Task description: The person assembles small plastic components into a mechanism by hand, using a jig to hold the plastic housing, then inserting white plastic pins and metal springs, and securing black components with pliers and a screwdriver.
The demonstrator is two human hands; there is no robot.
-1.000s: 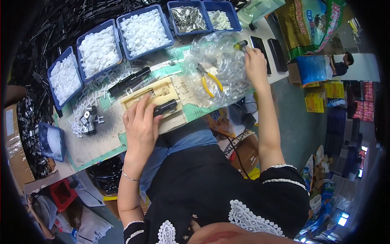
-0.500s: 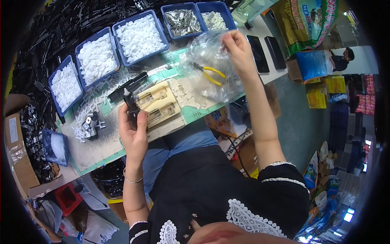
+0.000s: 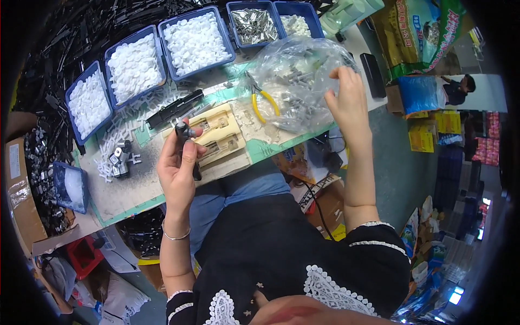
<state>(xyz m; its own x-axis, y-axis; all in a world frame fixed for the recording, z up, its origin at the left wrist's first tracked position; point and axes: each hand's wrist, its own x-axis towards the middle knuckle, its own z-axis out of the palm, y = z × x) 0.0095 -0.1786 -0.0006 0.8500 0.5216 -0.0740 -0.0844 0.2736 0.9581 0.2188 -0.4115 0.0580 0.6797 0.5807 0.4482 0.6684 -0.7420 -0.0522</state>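
Note:
My left hand (image 3: pixel 179 168) is closed around a black plastic part (image 3: pixel 181 138) with a silver metal piece at its upper end. It holds the part up over the left edge of a cream-coloured fixture (image 3: pixel 219 127) with recessed slots. A long black plastic piece (image 3: pixel 174 108) lies behind the fixture. At the right edge of a clear plastic bag (image 3: pixel 303 70) of small greyish parts is my right hand (image 3: pixel 349 100). Its thumb and fingers are bent and apart. Yellow-handled pliers (image 3: pixel 264 106) rest at the bag's left side.
Blue bins of white pieces (image 3: pixel 197 43) and metal pins (image 3: pixel 254 27) line the back. Loose white parts (image 3: pixel 116 130) and metal blocks (image 3: pixel 120 162) lie at the left. A dark phone (image 3: pixel 372 75) lies right of the bag. Black strips (image 3: pixel 81 32) are heaped behind.
My right hand has let go of the bag's top and moved right and down. The bag has spread rightward, covering one phone. The pliers have shifted left; the part in my left hand has turned.

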